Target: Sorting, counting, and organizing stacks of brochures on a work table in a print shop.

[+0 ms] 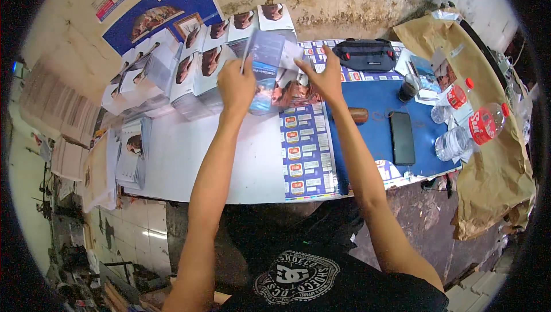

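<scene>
My left hand (236,87) is closed on the left edge of a blue printed booklet (265,54), which stands tilted above the table and is blurred by motion. To its right, my right hand (326,80) has thumb and index finger spread apart, close to the booklet's right side; its other fingers are partly hidden. Below and behind the booklet lies reddish-brown printed matter (298,91), partly covered. Stacks of white booklets with a dark picture on the cover (211,62) fill the table just left of and beyond my left hand.
Blue printed sheets (307,157) cover part of the white table (201,163). On the right are a black phone (402,138), a brown wooden piece (358,115), a dark pouch (367,55), a cup of dark drink (409,89), plastic bottles (453,143) and brown paper (488,180).
</scene>
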A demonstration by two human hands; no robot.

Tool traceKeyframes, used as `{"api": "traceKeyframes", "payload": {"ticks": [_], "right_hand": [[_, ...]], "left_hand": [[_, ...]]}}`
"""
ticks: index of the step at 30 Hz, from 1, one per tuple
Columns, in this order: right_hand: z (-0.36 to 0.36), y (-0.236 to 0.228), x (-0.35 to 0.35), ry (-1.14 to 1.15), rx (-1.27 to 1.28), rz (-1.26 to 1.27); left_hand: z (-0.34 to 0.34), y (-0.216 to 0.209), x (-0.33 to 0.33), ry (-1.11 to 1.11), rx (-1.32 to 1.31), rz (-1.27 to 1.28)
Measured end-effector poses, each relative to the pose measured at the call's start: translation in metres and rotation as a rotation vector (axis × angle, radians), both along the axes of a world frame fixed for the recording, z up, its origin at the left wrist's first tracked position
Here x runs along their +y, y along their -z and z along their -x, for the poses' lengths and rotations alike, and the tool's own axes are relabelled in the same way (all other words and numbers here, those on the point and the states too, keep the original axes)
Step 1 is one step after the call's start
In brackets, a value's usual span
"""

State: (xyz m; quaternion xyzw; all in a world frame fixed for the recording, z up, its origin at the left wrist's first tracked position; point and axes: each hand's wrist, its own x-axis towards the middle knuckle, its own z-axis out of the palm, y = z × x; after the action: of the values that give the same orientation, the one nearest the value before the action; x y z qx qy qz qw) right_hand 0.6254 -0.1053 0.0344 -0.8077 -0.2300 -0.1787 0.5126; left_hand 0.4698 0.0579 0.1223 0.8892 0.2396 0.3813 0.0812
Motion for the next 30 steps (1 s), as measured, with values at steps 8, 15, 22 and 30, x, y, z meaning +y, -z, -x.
{"api": "traceKeyframes", "payload": {"ticks": [8, 15, 22, 30], "right_hand": [[0.134, 0.001, -0.08, -0.756, 0.957, -0.169], [0.132, 0.059, -0.117, -0.661, 0.846, 0.132], [0.133, 0.053, -0.121, -0.614, 0.803, 0.086], [0.171, 0.055, -0.102, -0.646, 0.915, -0.069]], "left_hand": [[0.144, 0.061, -0.038, 0.163, -0.331, 0.959], [0.182, 0.141, -0.078, 0.089, 0.024, 0.328], [0.2, 0.167, -0.073, 0.406, 0.433, -0.006], [0.205, 0.165, -0.073, 0.442, 0.469, 0.019]]}}
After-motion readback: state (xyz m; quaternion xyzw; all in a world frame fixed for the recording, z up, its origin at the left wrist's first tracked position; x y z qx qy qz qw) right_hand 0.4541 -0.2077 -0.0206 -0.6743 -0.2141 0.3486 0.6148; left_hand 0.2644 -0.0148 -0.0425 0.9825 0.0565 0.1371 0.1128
